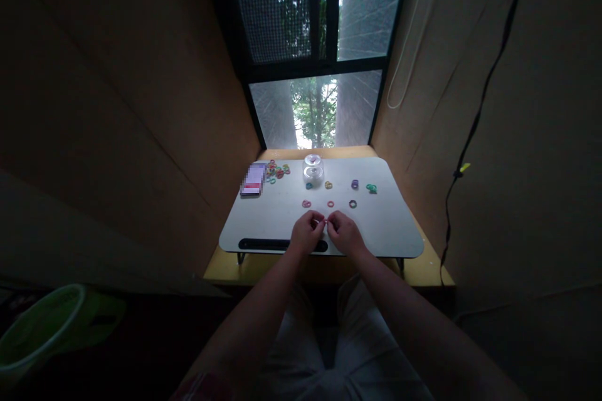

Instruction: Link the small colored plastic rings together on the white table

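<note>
My left hand (307, 231) and my right hand (345, 232) meet above the front of a white lap table (263, 219). Fingers and thumbs are pinched, with the tips almost touching. Whatever lies between them is too small to make out. Just beyond the hands lie a pink ring-shaped band (330, 204), a cluster of pink bands (306, 203) and a dark multicoloured band (353, 203). Farther back sit teal bands (309, 186), yellow bands (328, 185), a purple bundle of bands (354, 183) and green bands (371, 188).
A clear plastic container (313, 169) stands at the back. Mixed bands (278, 170) are piled beside a phone (254, 179) on the left. A black slot (263, 244) runs along the front edge. Walls flank the table; a cable (477, 106) hangs right, and a green bin (61, 326) stands lower left.
</note>
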A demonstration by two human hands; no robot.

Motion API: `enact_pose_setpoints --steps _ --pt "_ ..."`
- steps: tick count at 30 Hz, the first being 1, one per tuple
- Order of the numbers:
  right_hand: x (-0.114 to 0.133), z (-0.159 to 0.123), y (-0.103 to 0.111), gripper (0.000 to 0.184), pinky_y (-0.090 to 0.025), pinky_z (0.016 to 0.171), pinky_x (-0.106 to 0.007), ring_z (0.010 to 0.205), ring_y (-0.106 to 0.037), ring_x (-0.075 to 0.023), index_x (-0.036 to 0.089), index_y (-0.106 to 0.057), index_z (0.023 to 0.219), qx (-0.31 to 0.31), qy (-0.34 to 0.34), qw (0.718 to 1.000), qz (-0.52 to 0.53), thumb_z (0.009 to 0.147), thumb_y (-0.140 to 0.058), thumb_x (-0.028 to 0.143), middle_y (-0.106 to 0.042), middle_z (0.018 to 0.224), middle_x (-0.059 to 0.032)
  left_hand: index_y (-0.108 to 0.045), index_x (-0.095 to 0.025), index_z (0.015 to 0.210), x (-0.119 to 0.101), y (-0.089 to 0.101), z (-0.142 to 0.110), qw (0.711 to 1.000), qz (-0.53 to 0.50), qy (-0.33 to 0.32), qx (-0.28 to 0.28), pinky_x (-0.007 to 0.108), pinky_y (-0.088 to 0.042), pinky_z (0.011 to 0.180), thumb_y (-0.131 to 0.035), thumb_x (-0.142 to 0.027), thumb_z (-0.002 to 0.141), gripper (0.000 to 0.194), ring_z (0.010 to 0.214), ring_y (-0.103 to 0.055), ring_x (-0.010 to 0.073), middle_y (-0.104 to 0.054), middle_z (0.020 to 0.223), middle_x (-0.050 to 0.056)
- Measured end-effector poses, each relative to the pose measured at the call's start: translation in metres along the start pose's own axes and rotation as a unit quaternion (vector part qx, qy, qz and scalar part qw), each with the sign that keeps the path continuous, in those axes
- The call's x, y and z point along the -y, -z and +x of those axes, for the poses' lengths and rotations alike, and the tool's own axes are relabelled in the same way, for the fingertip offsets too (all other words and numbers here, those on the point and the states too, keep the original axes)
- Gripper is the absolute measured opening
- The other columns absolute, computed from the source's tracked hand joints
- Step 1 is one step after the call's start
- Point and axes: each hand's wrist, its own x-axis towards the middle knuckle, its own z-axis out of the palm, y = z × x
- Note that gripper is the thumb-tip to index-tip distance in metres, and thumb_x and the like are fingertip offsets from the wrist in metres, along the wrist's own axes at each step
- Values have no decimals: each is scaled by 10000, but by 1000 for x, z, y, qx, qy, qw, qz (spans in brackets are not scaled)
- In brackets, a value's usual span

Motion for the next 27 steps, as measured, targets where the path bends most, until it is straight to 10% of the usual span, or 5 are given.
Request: enact_pose_setpoints --steps 27 --pt "-1 1 -1 79 -382 599 -237 607 -484 -120 193 -549 784 3 12 1000 4 818 -502 246 -570 740 -6 -533 -192 791 0 0 0 1000 28 -7 -8 217 -358 573 -572 -368 803 181 584 -488 89 -548 650 -49"
